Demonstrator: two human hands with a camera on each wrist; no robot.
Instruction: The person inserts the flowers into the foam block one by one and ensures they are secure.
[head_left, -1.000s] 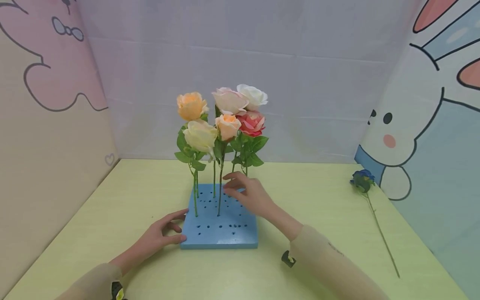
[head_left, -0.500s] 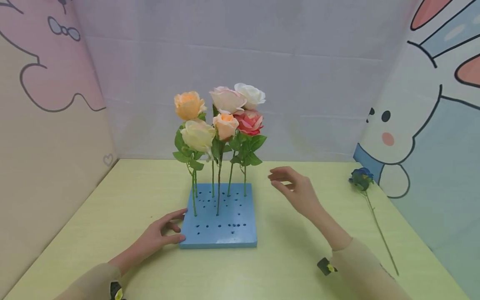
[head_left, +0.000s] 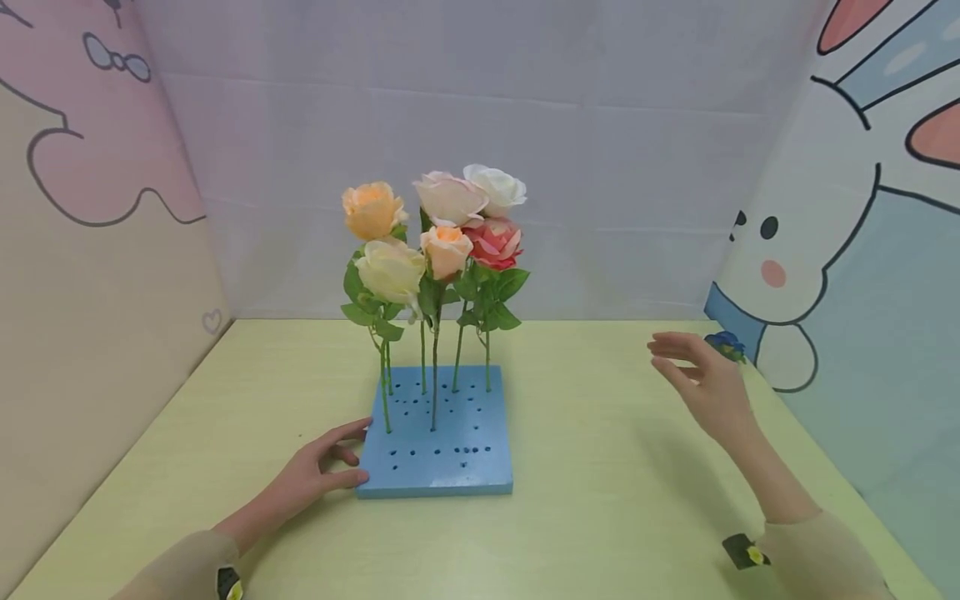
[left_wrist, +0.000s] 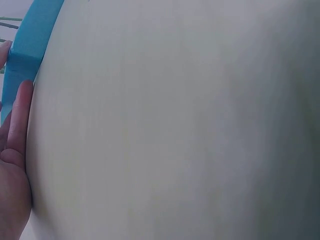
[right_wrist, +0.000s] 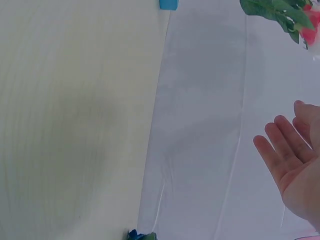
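A blue board with holes (head_left: 472,471) lies on the table, with several artificial roses standing in it. Among them are an orange rose (head_left: 372,210), a cream rose (head_left: 392,272), a peach rose (head_left: 446,252), a pale pink rose (head_left: 448,198), a white rose (head_left: 497,190) and a red-pink rose (head_left: 495,243). My left hand (head_left: 318,468) touches the board's left edge with thumb and fingers; the left wrist view shows fingers (left_wrist: 21,115) along its side. Over the right of the table, my right hand (head_left: 708,387) holds nothing, fingers relaxed. Behind it shows a blue rose (head_left: 726,343), its stem hidden by the arm.
The pale yellow table (head_left: 585,500) meets a whitish cloth backdrop (head_left: 637,208) at its far edge. A printed rabbit (head_left: 802,250) decorates the right wall, and a pink figure (head_left: 90,175) the left wall.
My right hand has moved from beside the rose stems rightward to near the blue rose, covering its stem. The left hand stays at the board's edge.
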